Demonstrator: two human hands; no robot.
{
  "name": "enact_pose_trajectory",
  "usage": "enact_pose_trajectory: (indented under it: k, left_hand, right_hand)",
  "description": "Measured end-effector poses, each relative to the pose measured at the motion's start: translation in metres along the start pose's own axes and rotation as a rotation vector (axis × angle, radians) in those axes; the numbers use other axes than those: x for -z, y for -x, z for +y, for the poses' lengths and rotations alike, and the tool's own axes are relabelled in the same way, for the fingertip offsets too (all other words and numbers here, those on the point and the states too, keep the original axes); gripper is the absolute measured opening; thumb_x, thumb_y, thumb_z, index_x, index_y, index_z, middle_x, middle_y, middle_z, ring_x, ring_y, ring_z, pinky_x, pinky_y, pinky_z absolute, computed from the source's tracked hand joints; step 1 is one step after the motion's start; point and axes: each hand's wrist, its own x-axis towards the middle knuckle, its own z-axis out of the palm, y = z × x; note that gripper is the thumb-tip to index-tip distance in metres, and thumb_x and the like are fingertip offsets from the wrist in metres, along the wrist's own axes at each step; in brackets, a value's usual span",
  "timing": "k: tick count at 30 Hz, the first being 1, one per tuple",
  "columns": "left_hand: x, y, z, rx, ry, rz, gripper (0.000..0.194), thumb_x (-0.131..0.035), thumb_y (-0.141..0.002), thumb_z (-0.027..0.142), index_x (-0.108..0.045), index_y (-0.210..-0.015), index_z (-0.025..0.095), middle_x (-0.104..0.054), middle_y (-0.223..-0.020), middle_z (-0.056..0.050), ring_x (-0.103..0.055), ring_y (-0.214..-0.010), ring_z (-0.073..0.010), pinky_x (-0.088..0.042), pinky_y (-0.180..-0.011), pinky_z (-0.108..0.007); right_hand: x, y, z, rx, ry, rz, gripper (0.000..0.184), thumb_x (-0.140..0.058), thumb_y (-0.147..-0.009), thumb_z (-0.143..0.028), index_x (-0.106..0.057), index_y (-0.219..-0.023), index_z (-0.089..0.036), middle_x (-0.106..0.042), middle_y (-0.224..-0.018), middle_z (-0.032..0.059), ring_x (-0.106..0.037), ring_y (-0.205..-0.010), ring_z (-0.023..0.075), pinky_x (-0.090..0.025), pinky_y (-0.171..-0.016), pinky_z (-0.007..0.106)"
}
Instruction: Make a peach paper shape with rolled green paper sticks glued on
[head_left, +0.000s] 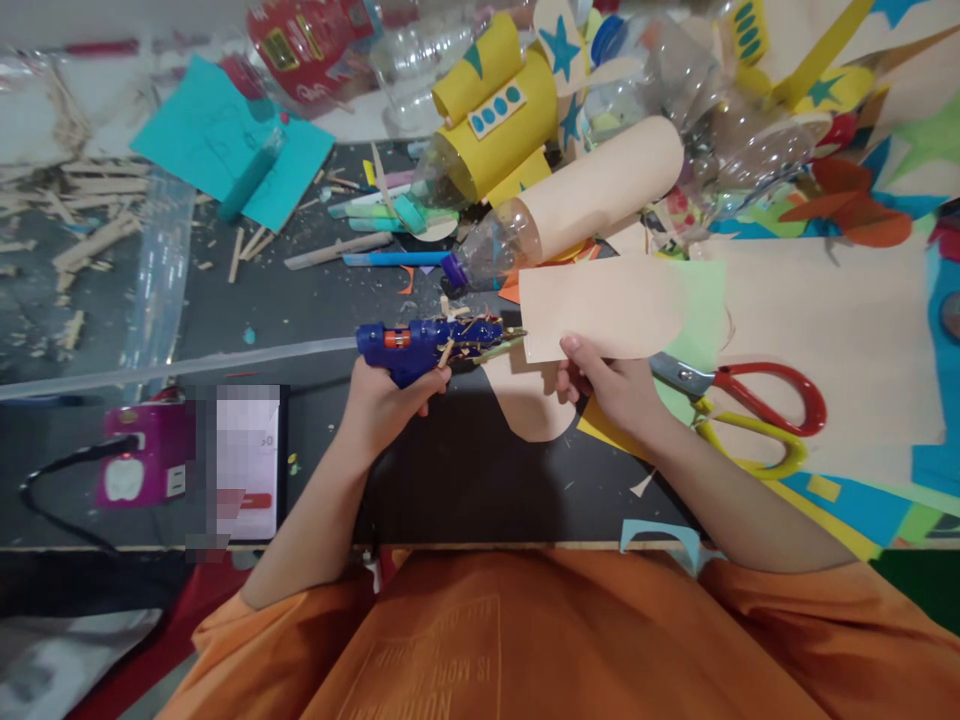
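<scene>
My left hand (394, 400) is wrapped round the handle of a blue hot glue gun (420, 345), whose nozzle points right. A long clear glue stick (292, 352) runs out of its back end, and bits of straw-like scrap cling to its front. The nozzle tip is at the left edge of a cream paper piece (600, 305) with a rounded right end; I cannot tell whether they touch. My right hand (611, 385) pinches this piece at its lower edge. Another rounded cream cutout (529, 395) lies on the black table below it.
Scissors (757, 390) with red and yellow handles lie right of my right hand. Behind stand a cream-wrapped plastic bottle (607, 190) and a yellow-wrapped bottle (502, 130). A phone (251, 460) and a pink power adapter (142, 455) sit at left. Coloured paper covers the right side.
</scene>
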Motion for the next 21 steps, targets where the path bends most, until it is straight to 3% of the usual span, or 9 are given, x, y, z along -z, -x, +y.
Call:
enact_pose_trajectory:
  k: [4, 21]
  left_hand:
    - [-0.0008, -0.0010, 0.0007, -0.014, 0.003, -0.009, 0.014, -0.067, -0.060, 0.029, -0.061, -0.056, 0.017, -0.063, -0.052, 0.001, -0.045, -0.036, -0.0073, -0.040, -0.040, -0.021]
    - [-0.0008, -0.0021, -0.0014, 0.028, -0.023, 0.085, 0.019, -0.067, -0.058, 0.028, -0.050, -0.055, 0.021, -0.048, -0.043, 0.006, -0.044, -0.040, -0.0094, -0.039, -0.043, -0.022]
  right_hand:
    - [0.0005, 0.0001, 0.0006, -0.001, 0.022, 0.003, 0.055, -0.056, -0.080, -0.069, -0.057, -0.056, -0.020, -0.055, -0.049, -0.0015, -0.048, -0.044, 0.0082, -0.044, -0.048, 0.024]
    - [-0.0011, 0.0005, 0.0004, -0.018, 0.023, -0.005, 0.056, -0.057, -0.076, -0.072, -0.057, -0.056, -0.020, -0.056, -0.050, -0.0011, -0.047, -0.043, 0.0081, -0.043, -0.047, 0.024]
